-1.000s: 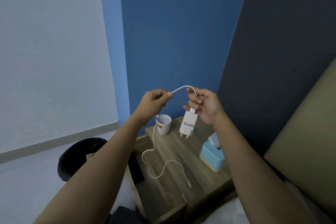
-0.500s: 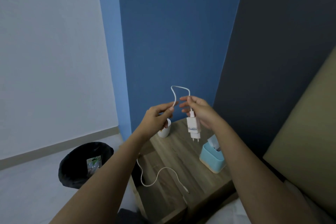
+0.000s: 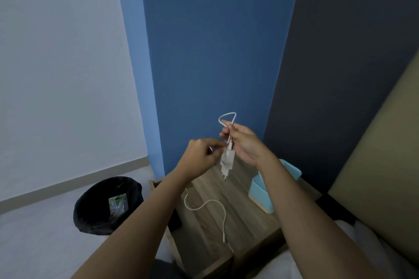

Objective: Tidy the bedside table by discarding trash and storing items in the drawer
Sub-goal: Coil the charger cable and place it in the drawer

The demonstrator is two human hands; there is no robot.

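- We are holding the charger (image 3: 227,161) in the air above the tabletop (image 3: 247,217), its prongs pointing down, at about 12 o'clock from the table's middle.
- Our right hand (image 3: 243,142) is pinching the cable (image 3: 205,205) just above the charger, fingers pressed together on a small loop that is standing up at 12 o'clock from the hand.
- Our left hand (image 3: 201,154), at 9 o'clock from the charger, is curling its fingers on the cable beside the plug; the exact grip we cannot tell.
- The rest of the cable is trailing down onto the tabletop, its free end lying toward 6 o'clock near the front edge.
- Judging progress: the bin (image 3: 106,205) at 9 o'clock from the table is already holding a packet (image 3: 118,205), so some trash seems discarded. The cable looks barely coiled, so coiling and storing the charger are left.
- A blue box (image 3: 260,197) is sitting at 3 o'clock on the tabletop; whether it stays we cannot judge.
- Hidden: the drawer front is not clearly showing, so open or closed is unclear. Our arms are covering parts of the tabletop, and the box's right side is behind our right forearm.
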